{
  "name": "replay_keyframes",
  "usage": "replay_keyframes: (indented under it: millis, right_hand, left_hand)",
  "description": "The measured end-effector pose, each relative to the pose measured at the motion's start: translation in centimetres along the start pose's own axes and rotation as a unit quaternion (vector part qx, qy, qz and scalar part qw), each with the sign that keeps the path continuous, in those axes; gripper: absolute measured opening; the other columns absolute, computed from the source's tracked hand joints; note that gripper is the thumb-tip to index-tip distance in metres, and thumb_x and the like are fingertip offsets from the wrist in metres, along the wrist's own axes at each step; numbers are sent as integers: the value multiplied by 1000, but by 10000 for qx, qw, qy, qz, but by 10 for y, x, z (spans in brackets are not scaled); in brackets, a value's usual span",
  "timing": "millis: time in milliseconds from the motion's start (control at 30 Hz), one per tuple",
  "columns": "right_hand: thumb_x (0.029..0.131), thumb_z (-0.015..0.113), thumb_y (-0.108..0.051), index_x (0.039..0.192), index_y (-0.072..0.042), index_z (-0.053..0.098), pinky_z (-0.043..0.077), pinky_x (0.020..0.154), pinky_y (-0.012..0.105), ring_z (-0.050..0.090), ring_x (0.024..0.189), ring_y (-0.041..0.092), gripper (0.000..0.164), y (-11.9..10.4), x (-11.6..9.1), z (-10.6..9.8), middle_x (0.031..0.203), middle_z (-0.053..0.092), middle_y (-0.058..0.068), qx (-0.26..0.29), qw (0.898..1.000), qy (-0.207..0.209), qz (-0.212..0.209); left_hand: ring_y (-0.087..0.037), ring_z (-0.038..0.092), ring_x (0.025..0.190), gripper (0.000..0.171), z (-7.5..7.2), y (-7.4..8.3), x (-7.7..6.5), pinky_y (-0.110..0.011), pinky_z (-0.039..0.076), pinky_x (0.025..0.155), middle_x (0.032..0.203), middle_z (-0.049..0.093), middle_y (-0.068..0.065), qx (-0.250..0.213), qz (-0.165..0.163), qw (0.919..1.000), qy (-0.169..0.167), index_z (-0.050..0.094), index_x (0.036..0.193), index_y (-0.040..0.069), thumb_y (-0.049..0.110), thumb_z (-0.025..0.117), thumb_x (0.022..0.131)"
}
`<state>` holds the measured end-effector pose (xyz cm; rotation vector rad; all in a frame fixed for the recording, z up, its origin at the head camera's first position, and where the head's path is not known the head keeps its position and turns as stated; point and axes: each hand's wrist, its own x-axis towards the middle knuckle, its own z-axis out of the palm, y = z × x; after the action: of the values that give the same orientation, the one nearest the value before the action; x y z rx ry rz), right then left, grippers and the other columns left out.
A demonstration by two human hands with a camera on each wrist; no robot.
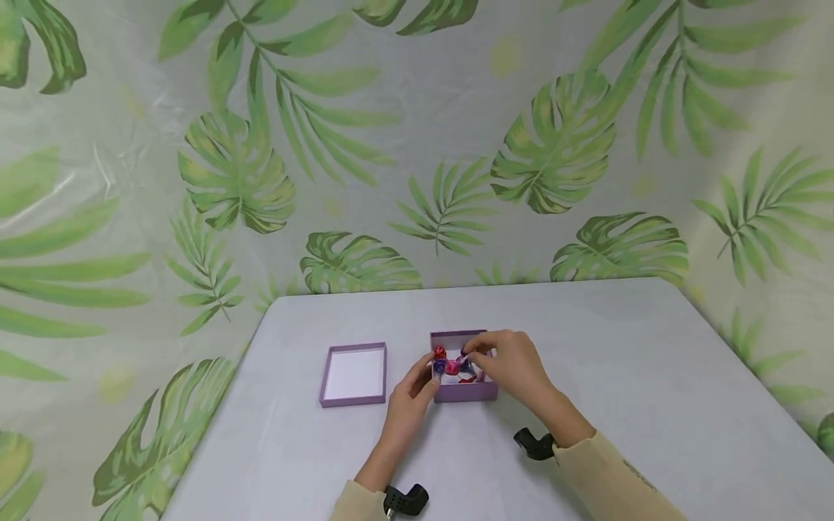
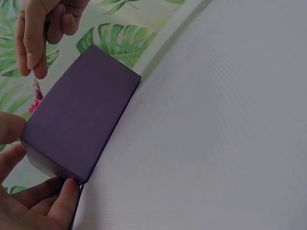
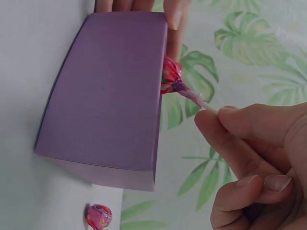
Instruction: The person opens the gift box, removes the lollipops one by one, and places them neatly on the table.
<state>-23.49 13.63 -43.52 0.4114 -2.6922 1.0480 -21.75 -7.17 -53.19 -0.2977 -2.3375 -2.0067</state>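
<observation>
My right hand (image 1: 515,359) pinches the white stick of a lollipop between thumb and forefinger. Its pink-and-red wrapped head (image 3: 171,74) shows just over the rim of a purple box (image 1: 465,393). The other fingers of this hand curl in toward the palm. At the box's left side my left hand (image 1: 410,398) grips it, thumb at the near corner and fingers along the wall. Inside the box lie several wrapped lollipops (image 1: 439,367) in red, pink and dark blue; the right hand partly covers them. The box's outer wall (image 2: 84,110) fills much of the left wrist view.
Left of the box lies a shallow purple lid (image 1: 353,374), white inside face up. Another lollipop (image 3: 98,216) rests on the white table (image 1: 619,347) beside the box, seen in the right wrist view. A leaf-patterned sheet (image 1: 449,145) hangs behind the table.
</observation>
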Motion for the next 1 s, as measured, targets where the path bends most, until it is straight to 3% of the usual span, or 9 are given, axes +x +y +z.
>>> replay_keyframes:
  millis: [200, 567, 833, 1000]
  right_hand:
    - [88, 80, -18, 89, -24, 81, 48, 65, 32, 56, 76, 14, 6, 2, -7, -6, 85, 72, -12, -58, 9996, 284, -9]
    - [90, 78, -21, 92, -27, 80, 44, 51, 30, 54, 64, 16, 7, 9, -6, -21, 85, 73, -10, 288, 9984, 445, 193]
    - [92, 76, -23, 95, -25, 80, 47, 59, 33, 58, 74, 16, 5, 15, -5, -31, 86, 73, -11, 303, 9974, 603, 242]
    - [92, 76, -25, 98, -26, 79, 43, 54, 32, 58, 69, 18, 6, 21, -6, -36, 80, 74, -12, 486, 9960, 630, 395]
  left_hand:
    - [-30, 53, 132, 48, 5, -6, -3, -38, 46, 106, 143, 56, -15, -45, 79, 10000, -9, 51, 149, 19, 24, 60, 103]
    - [-29, 52, 133, 48, 4, -4, 0, -39, 44, 108, 144, 55, -15, 3, -36, 10000, 7, 50, 150, 21, 23, 60, 103]
    - [-38, 50, 133, 48, 1, 20, -4, -44, 43, 109, 143, 53, -26, -186, 58, 9998, -10, 51, 148, 16, 9, 59, 102]
    - [-34, 52, 132, 47, -1, 11, -3, -40, 43, 109, 142, 55, -22, -82, 149, 9998, 39, 52, 148, 17, 13, 60, 102]
